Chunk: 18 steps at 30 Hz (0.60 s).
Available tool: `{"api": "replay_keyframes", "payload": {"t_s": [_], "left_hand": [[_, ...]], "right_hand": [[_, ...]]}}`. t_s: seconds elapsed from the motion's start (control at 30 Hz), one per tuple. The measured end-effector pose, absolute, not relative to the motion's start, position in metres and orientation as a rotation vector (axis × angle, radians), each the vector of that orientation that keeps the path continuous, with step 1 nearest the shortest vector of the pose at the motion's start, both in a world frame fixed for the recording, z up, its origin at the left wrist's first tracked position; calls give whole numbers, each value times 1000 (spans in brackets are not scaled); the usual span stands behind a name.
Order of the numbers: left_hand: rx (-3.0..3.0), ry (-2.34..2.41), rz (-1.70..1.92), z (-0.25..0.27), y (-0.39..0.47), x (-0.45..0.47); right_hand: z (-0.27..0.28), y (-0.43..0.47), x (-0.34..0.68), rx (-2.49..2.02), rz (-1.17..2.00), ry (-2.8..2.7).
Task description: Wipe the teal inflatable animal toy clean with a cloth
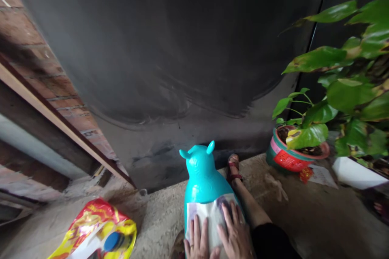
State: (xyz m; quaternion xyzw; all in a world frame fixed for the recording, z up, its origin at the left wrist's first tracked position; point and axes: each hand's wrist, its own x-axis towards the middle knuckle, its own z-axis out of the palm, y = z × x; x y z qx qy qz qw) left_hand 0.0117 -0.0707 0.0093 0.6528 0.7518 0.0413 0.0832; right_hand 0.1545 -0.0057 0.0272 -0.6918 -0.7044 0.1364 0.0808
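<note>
Over concrete (158, 218), a toy (203, 184) faces black panelling (170, 48) (smeared).

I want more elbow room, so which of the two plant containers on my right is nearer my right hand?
The round red, pink and green pot; the white container stands farther right, farther from your right hand.

Dim, uneven light; small glints on the turquoise toy (202, 184); edges stretched and blurred, lower right shadowy
</note>
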Motion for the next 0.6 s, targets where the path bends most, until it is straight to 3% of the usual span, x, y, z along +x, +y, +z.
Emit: {"api": "replay_keyframes", "payload": {"t_s": [0.17,0.33,0.47,0.6], "left_hand": [[1783,2086,94,20,-20,5],[1734,2104,155,32,10,0],[1730,2133,99,36,-5,1],[1850,2170,142,18,-52,9]], "right_hand": [[25,29,150,-2057,657,-2179],[43,65,136,-2101,681,-2090],[32,26,133,-2186,627,-1971],[-19,-45,144,-2122,367,-1969]]}}
